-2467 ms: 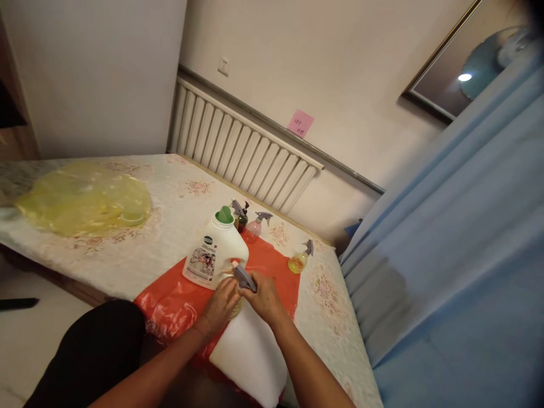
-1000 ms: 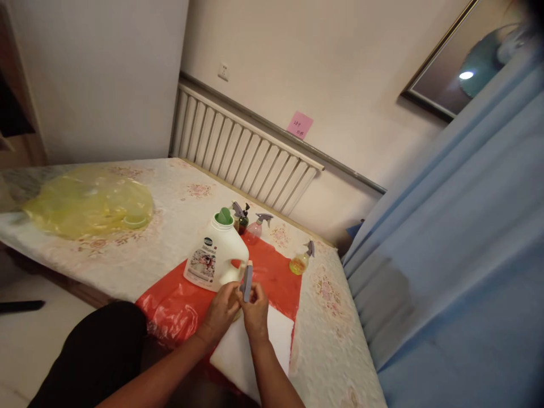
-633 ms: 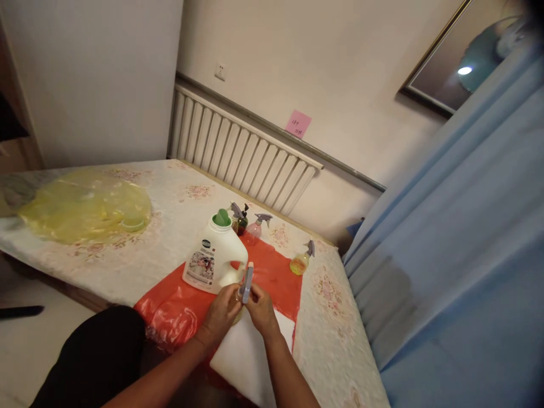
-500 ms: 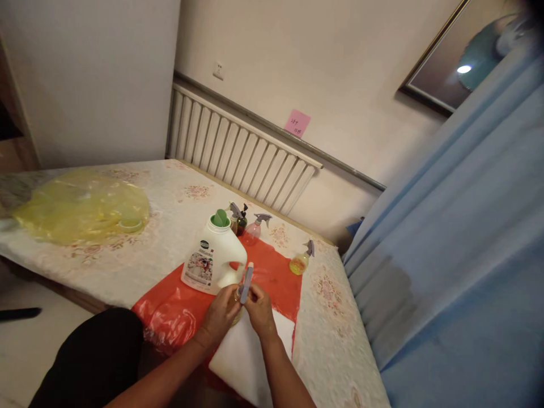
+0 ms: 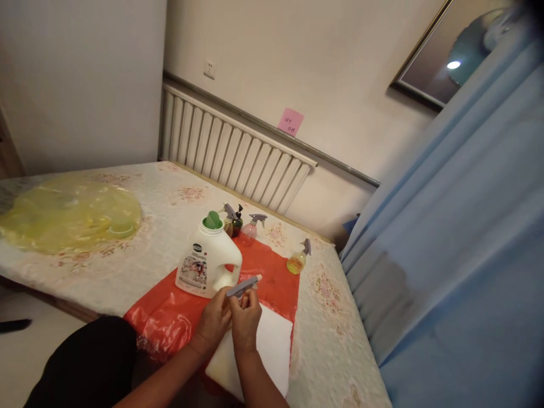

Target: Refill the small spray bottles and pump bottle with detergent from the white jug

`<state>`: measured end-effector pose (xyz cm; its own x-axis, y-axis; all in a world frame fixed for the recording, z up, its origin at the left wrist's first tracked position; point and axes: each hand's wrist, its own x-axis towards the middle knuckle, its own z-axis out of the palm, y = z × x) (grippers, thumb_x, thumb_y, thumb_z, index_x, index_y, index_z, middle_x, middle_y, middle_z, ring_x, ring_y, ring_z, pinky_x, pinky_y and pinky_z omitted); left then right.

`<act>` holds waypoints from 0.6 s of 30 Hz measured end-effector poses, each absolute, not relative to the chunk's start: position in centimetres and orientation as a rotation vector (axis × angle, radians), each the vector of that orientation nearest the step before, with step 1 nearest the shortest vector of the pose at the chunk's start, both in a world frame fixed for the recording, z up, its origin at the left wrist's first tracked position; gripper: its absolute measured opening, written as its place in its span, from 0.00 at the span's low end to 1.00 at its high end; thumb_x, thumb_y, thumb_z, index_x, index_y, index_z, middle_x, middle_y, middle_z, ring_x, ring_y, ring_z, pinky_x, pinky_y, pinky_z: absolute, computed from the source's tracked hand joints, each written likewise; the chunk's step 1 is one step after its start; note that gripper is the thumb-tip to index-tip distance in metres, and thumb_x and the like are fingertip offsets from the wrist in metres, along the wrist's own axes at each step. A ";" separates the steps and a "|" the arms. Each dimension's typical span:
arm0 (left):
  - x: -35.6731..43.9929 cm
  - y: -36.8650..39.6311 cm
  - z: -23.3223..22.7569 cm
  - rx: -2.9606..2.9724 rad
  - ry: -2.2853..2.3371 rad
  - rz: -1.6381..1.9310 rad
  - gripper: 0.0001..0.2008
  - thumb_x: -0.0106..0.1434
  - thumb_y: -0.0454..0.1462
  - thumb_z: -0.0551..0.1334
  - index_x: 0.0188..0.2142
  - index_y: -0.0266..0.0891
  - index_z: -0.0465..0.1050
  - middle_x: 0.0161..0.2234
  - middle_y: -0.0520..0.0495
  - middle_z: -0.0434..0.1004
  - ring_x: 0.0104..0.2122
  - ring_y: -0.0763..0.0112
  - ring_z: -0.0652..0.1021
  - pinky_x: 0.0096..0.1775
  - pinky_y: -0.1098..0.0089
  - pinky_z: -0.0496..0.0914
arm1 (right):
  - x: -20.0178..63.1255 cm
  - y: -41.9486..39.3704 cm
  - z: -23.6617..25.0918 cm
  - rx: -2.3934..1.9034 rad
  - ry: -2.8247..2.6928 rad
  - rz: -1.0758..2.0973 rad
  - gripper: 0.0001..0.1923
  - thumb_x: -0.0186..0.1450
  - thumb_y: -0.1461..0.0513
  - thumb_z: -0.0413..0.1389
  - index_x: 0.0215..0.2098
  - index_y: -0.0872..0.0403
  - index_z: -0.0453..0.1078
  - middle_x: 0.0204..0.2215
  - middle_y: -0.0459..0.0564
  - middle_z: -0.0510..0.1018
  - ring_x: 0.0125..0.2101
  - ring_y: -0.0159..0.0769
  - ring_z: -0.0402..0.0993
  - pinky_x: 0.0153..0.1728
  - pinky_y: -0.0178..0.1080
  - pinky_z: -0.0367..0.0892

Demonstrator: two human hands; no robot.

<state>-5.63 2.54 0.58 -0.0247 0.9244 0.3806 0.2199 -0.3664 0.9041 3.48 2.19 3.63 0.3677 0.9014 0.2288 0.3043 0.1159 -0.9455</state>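
Note:
Both hands meet over a white cloth [image 5: 272, 345]. My left hand [image 5: 213, 318] is closed around the neck of a spray bottle, whose body is mostly hidden by the hands. The fingers of my right hand [image 5: 246, 320] pinch the bottle's grey trigger head [image 5: 243, 286], which points its pale nozzle to the right. Just behind stands a large white detergent jug [image 5: 223, 255] with a green spout [image 5: 212, 220] in its mouth, upright on a red plastic bag [image 5: 272, 266].
Behind the jug stand a pink spray bottle [image 5: 249, 233], a dark pump bottle [image 5: 237, 221] and another grey-headed sprayer [image 5: 230, 213]. A spray bottle of yellow liquid [image 5: 296, 262] is at right. A yellow plastic bag [image 5: 63, 209] lies left, with a radiator [image 5: 229, 144] beyond the table.
The grey trigger head has turned clockwise, from nearly upright to pointing right. My right hand has shifted left, closer to my left hand. The whole view has shifted slightly.

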 end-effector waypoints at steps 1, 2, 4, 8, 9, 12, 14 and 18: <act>-5.7 2.5 0.7 1.632 1.201 1.432 0.09 0.63 0.40 0.58 0.43 0.43 0.70 0.36 0.48 0.80 0.38 0.60 0.81 0.40 0.64 0.75 | 3.5 2.1 3.7 -1.438 -1.167 0.631 0.09 0.54 0.61 0.58 0.25 0.49 0.60 0.20 0.35 0.54 0.22 0.31 0.53 0.25 0.33 0.55; -5.7 2.4 0.9 1.636 1.193 1.426 0.09 0.63 0.40 0.58 0.43 0.43 0.70 0.37 0.48 0.80 0.38 0.60 0.81 0.40 0.64 0.75 | 3.5 2.1 3.8 -1.438 -1.174 0.638 0.09 0.54 0.61 0.58 0.25 0.49 0.60 0.20 0.35 0.54 0.22 0.31 0.53 0.25 0.33 0.55; -5.7 2.3 1.1 1.638 1.189 1.420 0.10 0.64 0.41 0.58 0.44 0.43 0.70 0.38 0.47 0.81 0.39 0.59 0.81 0.42 0.63 0.75 | 3.7 2.0 4.1 -1.437 -1.208 0.657 0.09 0.54 0.60 0.58 0.25 0.49 0.60 0.20 0.35 0.55 0.23 0.31 0.53 0.26 0.33 0.55; -5.6 2.4 1.0 1.653 1.241 1.417 0.12 0.65 0.43 0.57 0.45 0.42 0.70 0.39 0.45 0.81 0.39 0.58 0.81 0.43 0.60 0.75 | 4.6 1.6 4.9 -1.399 -1.334 0.659 0.09 0.57 0.59 0.57 0.24 0.50 0.61 0.20 0.36 0.57 0.24 0.32 0.55 0.27 0.34 0.55; -5.6 2.4 0.9 1.663 1.255 1.418 0.13 0.65 0.43 0.56 0.46 0.41 0.70 0.39 0.44 0.81 0.39 0.58 0.81 0.43 0.60 0.75 | 4.8 1.5 5.0 -1.375 -1.373 0.652 0.09 0.58 0.59 0.56 0.24 0.51 0.62 0.21 0.37 0.59 0.24 0.32 0.57 0.28 0.34 0.56; -5.6 2.6 0.6 1.690 1.277 1.432 0.14 0.66 0.44 0.55 0.47 0.41 0.70 0.40 0.43 0.81 0.39 0.59 0.81 0.43 0.59 0.75 | 5.4 1.4 5.0 -1.303 -1.455 0.634 0.07 0.61 0.59 0.55 0.25 0.52 0.65 0.24 0.39 0.65 0.27 0.33 0.60 0.30 0.34 0.57; -5.6 2.6 0.5 1.698 1.293 1.443 0.15 0.65 0.45 0.55 0.47 0.40 0.70 0.40 0.43 0.81 0.40 0.58 0.81 0.44 0.59 0.76 | 5.5 1.5 4.8 -1.287 -1.453 0.641 0.07 0.60 0.60 0.55 0.25 0.52 0.65 0.23 0.39 0.65 0.27 0.33 0.60 0.30 0.34 0.57; -5.6 2.4 0.6 1.692 1.338 1.430 0.13 0.65 0.45 0.55 0.43 0.42 0.70 0.37 0.44 0.81 0.37 0.58 0.82 0.40 0.60 0.76 | 4.9 1.8 4.2 -1.330 -1.343 0.657 0.09 0.59 0.61 0.57 0.22 0.51 0.62 0.20 0.36 0.58 0.23 0.31 0.56 0.27 0.33 0.55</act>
<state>-5.59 2.37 0.60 -0.0596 0.9161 0.3964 0.3350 -0.3558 0.8725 4.86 1.78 4.19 0.2088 0.9304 0.3012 0.3340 0.2216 -0.9162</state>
